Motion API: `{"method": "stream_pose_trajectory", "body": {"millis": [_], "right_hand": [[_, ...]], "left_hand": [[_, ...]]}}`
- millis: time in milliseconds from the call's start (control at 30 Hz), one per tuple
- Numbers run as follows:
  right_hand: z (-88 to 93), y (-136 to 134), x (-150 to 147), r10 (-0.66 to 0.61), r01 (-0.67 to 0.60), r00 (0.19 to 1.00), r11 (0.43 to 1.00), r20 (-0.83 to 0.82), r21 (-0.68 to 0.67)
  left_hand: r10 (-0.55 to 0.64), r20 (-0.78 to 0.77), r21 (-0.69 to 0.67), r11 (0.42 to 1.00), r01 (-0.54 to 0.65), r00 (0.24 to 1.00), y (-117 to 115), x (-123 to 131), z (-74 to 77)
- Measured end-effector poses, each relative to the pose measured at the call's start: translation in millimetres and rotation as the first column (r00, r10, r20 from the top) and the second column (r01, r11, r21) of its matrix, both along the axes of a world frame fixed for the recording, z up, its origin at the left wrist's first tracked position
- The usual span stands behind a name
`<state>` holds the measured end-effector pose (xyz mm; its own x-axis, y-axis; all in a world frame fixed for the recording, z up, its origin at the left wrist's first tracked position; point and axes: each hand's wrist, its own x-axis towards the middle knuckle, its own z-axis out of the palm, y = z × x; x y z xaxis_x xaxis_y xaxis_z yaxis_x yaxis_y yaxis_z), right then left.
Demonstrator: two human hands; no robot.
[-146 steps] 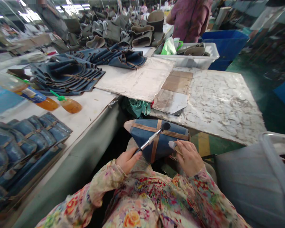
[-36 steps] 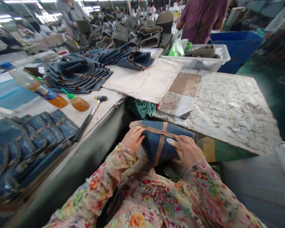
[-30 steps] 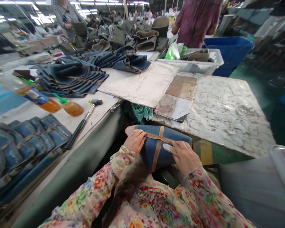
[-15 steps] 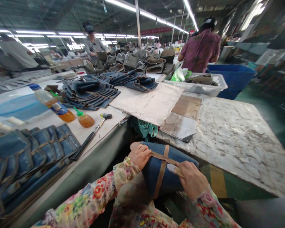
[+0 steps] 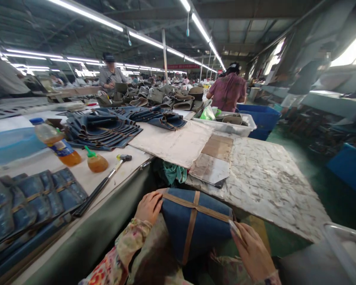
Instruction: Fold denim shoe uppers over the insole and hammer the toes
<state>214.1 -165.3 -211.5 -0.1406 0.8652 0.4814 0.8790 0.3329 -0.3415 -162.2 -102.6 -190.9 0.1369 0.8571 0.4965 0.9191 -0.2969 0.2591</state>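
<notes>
A dark blue leather-like piece (image 5: 209,227), curved like a bag panel, lies over my lap with two tan strips (image 5: 180,202) crossing on it. My left hand (image 5: 150,206) grips its upper left end, the fingers over the edge beside one strip. By its right edge, at the other end of that strip, my right hand (image 5: 250,241) has its fingers closed on a small pale flat tool (image 5: 235,229), whose exact kind I cannot make out. The underside of the piece is hidden.
To the left, a hammer (image 5: 102,188), a green-tipped glue bottle (image 5: 97,162), a larger bottle (image 5: 57,142) and stacked blue pieces (image 5: 35,198) lie on the table. A white-topped board (image 5: 273,170) is at right. A co-worker (image 5: 228,89) stands beyond a grey bin (image 5: 225,122).
My hands have moved apart to opposite ends of the blue piece. The tan strip now lies across it, uncovered between them. My view has tilted up and turned right.
</notes>
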Motion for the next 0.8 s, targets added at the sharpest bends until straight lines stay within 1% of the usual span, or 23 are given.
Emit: {"method": "stream_pose_trajectory", "body": {"millis": [100,200,233,300,333,400,467,500,533,567,633,667,700,733,767,800], "right_hand": [[3.9,0.6,-9.2,-0.051,0.050,0.993,0.999,-0.108,-0.016],[17.2,0.5,-20.2,-0.049,0.038,0.970,0.998,-0.237,-0.053],[25.1,0.4,-24.3,-0.052,0.037,0.958,0.998,-0.281,-0.058],[46.9,0.1,-34.1,-0.066,0.045,0.927,0.997,-0.368,-0.068],[60.1,0.1,-40.2,-0.064,0.039,0.912,0.997,-0.405,-0.069],[87.4,1.2,-54.6,-0.014,-0.016,0.895,0.998,-0.445,-0.065],[110.4,5.2,-70.6,0.047,-0.085,0.901,0.994,-0.432,-0.068],[118.8,8.7,-78.4,0.068,-0.109,0.913,0.991,-0.403,-0.079],[125.2,13.2,-85.6,0.078,-0.121,0.929,0.988,-0.363,-0.097],[130.2,18.5,-92.0,0.078,-0.120,0.946,0.986,-0.315,-0.117],[139.5,29.7,-102.7,0.082,-0.120,0.969,0.981,-0.234,-0.153],[145.8,34.6,-107.3,0.101,-0.138,0.971,0.976,-0.217,-0.166],[154.5,38.5,-111.8,0.137,-0.177,0.966,0.969,-0.221,-0.170],[165.9,41.1,-116.5,0.190,-0.233,0.951,0.959,-0.242,-0.162],[179.9,42.4,-121.6,0.253,-0.297,0.929,0.945,-0.270,-0.139],[196.2,42.3,-127.2,0.314,-0.357,0.901,0.929,-0.300,-0.101]], "left_hand": [[-0.013,0.066,0.019,1.000,0.012,0.998,-1.2,0.6,-7.7],[-0.031,0.162,-0.021,0.999,0.034,0.986,-0.3,0.7,-15.3],[-0.018,0.206,-0.047,0.999,0.028,0.978,1.2,-0.1,-17.5],[0.032,0.303,-0.122,0.993,0.006,0.952,6.4,-3.2,-21.6],[0.061,0.356,-0.160,0.987,-0.004,0.933,9.9,-5.7,-23.8],[0.124,0.474,-0.230,0.973,-0.013,0.872,18.0,-12.7,-29.2],[0.207,0.603,-0.324,0.946,-0.001,0.770,25.7,-20.7,-35.6],[0.266,0.667,-0.378,0.926,0.008,0.696,28.9,-24.4,-38.5],[0.325,0.727,-0.428,0.903,0.029,0.605,31.4,-27.5,-40.7],[0.376,0.781,-0.463,0.885,0.058,0.498,33.4,-29.9,-41.6],[0.434,0.862,-0.474,0.874,0.109,0.263,36.7,-33.3,-37.2],[0.443,0.882,-0.463,0.878,0.121,0.163,38.4,-35.0,-30.8],[0.444,0.891,-0.452,0.884,0.121,0.093,40.3,-37.3,-20.9],[0.439,0.897,-0.442,0.891,0.103,0.054,42.3,-40.4,-7.3],[0.420,0.907,-0.422,0.904,0.068,0.041,43.9,-44.6,9.9],[0.386,0.921,-0.387,0.922,0.018,0.046,44.8,-49.5,30.6]]}}
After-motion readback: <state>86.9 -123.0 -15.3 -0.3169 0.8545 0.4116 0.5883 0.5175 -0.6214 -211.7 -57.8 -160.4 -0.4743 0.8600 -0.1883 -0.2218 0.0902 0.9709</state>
